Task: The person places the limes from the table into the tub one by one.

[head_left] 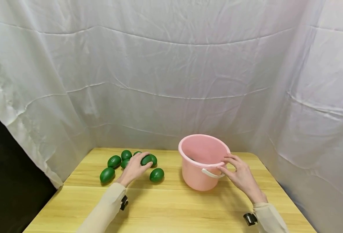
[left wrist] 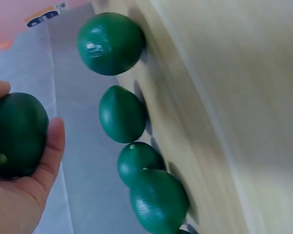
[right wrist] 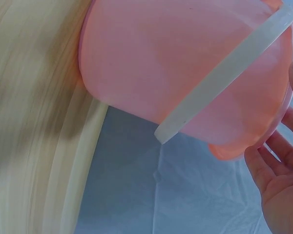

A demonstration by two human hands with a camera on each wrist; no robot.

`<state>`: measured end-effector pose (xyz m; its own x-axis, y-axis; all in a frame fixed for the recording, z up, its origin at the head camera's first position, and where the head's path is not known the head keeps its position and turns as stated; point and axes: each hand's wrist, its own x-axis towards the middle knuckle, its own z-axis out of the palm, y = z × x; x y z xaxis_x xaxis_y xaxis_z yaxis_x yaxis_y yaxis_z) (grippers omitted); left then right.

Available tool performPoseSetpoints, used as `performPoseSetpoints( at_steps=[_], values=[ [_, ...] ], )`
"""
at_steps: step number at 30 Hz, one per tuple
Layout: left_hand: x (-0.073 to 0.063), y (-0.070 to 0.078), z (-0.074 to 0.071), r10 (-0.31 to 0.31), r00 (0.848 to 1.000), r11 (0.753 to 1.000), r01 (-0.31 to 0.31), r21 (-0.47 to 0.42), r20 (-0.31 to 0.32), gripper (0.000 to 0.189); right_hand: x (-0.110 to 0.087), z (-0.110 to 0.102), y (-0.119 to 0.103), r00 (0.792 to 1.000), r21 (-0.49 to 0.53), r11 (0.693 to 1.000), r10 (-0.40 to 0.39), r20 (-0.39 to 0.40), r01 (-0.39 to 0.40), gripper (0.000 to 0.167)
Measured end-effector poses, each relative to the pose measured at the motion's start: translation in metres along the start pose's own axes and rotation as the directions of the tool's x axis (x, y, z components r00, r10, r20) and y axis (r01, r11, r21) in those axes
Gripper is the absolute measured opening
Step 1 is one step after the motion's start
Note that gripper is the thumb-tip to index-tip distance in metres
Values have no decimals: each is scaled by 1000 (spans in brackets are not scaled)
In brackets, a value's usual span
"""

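My left hand (head_left: 135, 166) holds a dark green, oval, avocado-like fruit (left wrist: 18, 135) between thumb and fingers, raised beside several more of its kind. One loose fruit (head_left: 157, 175) lies to the right of that hand; another fruit (head_left: 107, 175) is at the left end of the group. On the right stands a pink bucket (head_left: 199, 178) with a white handle (right wrist: 224, 73) hanging down its side. My right hand (head_left: 241, 176) grips the bucket's rim at its right side, thumb and fingertips at the edge. A small dark patch shows inside the bucket, mostly hidden by its wall.
The light wooden table (head_left: 165, 207) carries everything. Pale grey curtains (head_left: 171, 71) enclose its back and sides, and a black area (head_left: 11, 171) lies beyond the left edge. A black wrist band piece (head_left: 250, 219) sits by the right sleeve.
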<state>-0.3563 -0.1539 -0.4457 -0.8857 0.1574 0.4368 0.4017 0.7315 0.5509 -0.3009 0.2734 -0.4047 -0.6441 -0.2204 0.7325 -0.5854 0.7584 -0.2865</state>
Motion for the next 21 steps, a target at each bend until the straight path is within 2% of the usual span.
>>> performPoseSetpoints(
  at_steps=[10, 17, 21],
  values=[
    [10, 18, -2, 11, 998, 999, -14, -39, -69, 47, -2, 1, 0, 1000, -1, 1000, 7, 2, -7, 34],
    [17, 28, 0, -71, 988, 988, 50, -148, -137, 41, 0, 1, 0, 1000, -4, 1000, 2, 1, -2, 34],
    [20, 35, 1, -95, 982, 984, 68, -164, -161, 40, -1, 0, -1, 1000, -4, 1000, 9, 4, -9, 34]
  ],
)
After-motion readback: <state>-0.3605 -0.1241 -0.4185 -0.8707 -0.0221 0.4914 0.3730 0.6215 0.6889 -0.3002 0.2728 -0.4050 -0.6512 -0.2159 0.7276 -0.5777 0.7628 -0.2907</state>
